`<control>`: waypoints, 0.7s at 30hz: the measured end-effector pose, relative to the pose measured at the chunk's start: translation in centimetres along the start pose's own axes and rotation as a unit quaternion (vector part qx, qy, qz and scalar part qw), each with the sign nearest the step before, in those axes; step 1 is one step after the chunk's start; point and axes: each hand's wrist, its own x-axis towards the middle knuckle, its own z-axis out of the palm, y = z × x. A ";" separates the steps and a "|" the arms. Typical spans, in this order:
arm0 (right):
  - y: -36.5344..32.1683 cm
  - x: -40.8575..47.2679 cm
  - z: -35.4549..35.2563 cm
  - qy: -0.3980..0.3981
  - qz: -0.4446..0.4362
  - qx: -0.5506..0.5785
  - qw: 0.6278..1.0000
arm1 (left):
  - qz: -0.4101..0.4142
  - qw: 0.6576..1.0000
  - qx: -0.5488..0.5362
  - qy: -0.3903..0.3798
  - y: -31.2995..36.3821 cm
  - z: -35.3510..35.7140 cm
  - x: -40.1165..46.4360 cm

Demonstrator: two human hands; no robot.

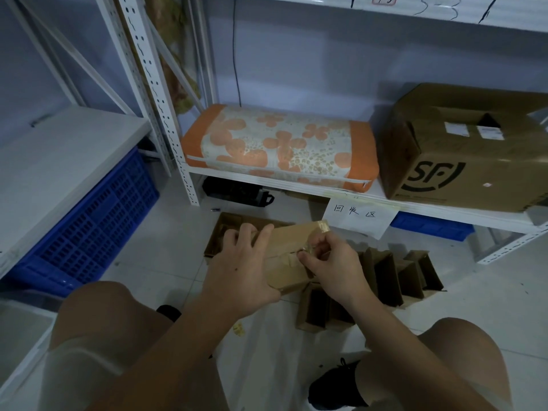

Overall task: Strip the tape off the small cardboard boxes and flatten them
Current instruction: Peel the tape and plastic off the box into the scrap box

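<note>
**Tape coming off a small box**

The left hand (243, 268) grasps the small box (289, 256) above the floor, fingers curled over its far edge. The right hand (332, 265) pinches the tape (308, 250) on the box top. More boxes (397, 277) stand on the floor at the right.

Two hands (243, 271); two blue crates (89, 226); one cushion (278, 146); one large carton (462, 152).

Dim, bluish indoor light left soft shadows; wide-angle distortion bent the shelving uprights (154, 93), and details were slightly blurred.
</note>
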 end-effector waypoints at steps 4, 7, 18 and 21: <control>-0.3 0.3 -0.2 -0.009 0.006 0.006 1.000 | -0.001 1.000 -0.006 0.004 0.0 0.0 0.2; -0.8 0.5 -0.6 -0.023 0.008 0.002 1.000 | 0.000 1.000 -0.003 0.008 0.0 0.0 0.3; -1.2 0.9 -1.9 -0.053 0.006 -0.069 0.996 | 0.001 1.000 -0.003 -0.014 -1.1 -0.4 0.6; -0.8 1.2 -3.2 -0.027 0.005 -0.090 0.996 | -0.003 0.999 -0.009 -0.030 -2.4 -0.7 0.5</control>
